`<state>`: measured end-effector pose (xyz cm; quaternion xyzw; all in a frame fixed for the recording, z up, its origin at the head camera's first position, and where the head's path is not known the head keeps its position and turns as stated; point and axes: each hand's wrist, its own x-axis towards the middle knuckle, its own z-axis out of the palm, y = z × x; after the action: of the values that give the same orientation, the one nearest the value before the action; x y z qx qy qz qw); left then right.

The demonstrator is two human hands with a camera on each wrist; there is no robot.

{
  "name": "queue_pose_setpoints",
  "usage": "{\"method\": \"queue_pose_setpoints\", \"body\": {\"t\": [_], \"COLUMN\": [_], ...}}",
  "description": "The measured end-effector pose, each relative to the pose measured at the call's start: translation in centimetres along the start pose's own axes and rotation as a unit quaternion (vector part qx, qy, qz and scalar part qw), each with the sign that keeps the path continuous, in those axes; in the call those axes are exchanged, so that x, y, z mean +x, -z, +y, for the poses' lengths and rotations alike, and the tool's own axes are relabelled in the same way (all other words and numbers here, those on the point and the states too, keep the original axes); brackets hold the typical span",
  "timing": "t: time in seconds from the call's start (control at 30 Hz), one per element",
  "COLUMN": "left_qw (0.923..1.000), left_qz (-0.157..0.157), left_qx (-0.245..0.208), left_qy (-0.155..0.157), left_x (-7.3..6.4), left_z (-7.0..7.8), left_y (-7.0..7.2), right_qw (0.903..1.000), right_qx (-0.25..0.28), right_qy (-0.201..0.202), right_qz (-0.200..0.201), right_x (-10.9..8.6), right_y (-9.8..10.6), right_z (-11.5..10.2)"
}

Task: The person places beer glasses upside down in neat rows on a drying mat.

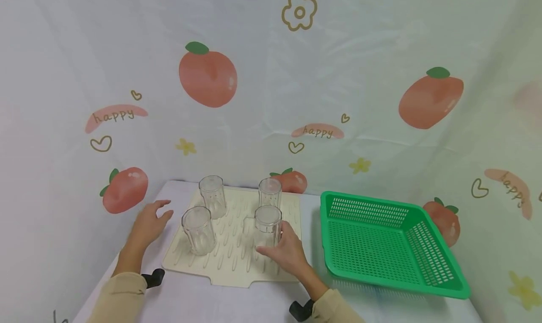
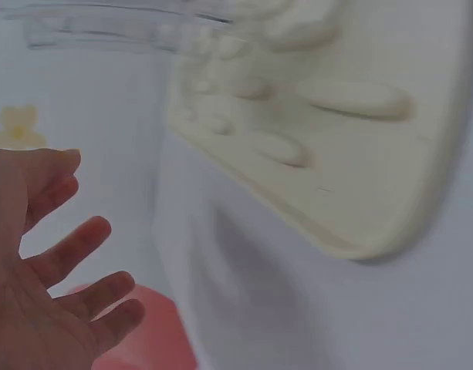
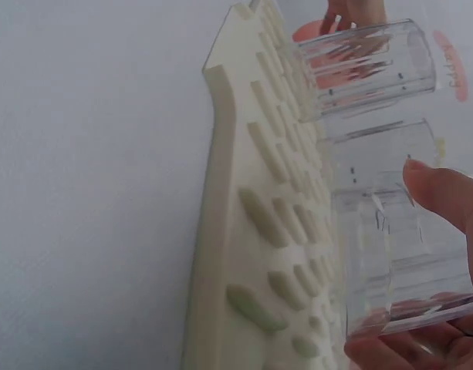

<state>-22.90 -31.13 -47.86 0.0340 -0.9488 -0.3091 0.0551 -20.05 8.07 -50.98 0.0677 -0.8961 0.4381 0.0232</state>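
Several clear drinking glasses stand on a cream ribbed drying mat (image 1: 230, 272). My right hand (image 1: 288, 250) is around the front-right glass (image 1: 267, 224), thumb on the near side and fingers on the far side; the right wrist view shows the fingers through the clear wall of that glass (image 3: 375, 262). Behind it stands the back-right glass (image 1: 270, 191). On the mat's left half are the front-left glass (image 1: 199, 233) and the back-left glass (image 1: 213, 196). My left hand (image 1: 148, 224) hovers left of the mat, its fingers spread and holding nothing (image 2: 59, 285).
A green plastic basket (image 1: 360, 280) with perforated walls sits to the right of the mat on the white-covered table (image 1: 220, 304). A white curtain (image 1: 262, 78) printed with fruit, hearts and flowers hangs close behind.
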Motion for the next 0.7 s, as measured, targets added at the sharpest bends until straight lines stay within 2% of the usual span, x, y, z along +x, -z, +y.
{"method": "queue_pose_setpoints", "body": {"t": [0.17, 0.33, 0.47, 0.7], "left_qw": [0.9974, 0.9908, 0.9890, 0.9908], "left_qz": [-0.033, -0.049, -0.045, -0.049], "left_qx": [0.063, 0.126, 0.141, 0.126], "left_qy": [0.008, 0.005, -0.001, 0.006], "left_x": [-0.6, -1.4, -1.7, -1.5], "left_z": [-1.7, -1.7, -1.6, -2.2], "left_y": [-2.3, -3.5, -3.9, -4.4], "right_qw": [0.9997, 0.9994, 0.9995, 0.9998], "right_qx": [0.006, 0.025, 0.020, -0.011], "right_qy": [-0.011, -0.009, -0.007, 0.019], "right_qz": [0.019, 0.024, 0.022, 0.001], "right_x": [0.3, 0.5, 0.4, 0.3], "right_y": [-0.8, -1.5, -1.9, -1.7], "right_z": [0.6, 1.2, 1.4, 1.3]}}
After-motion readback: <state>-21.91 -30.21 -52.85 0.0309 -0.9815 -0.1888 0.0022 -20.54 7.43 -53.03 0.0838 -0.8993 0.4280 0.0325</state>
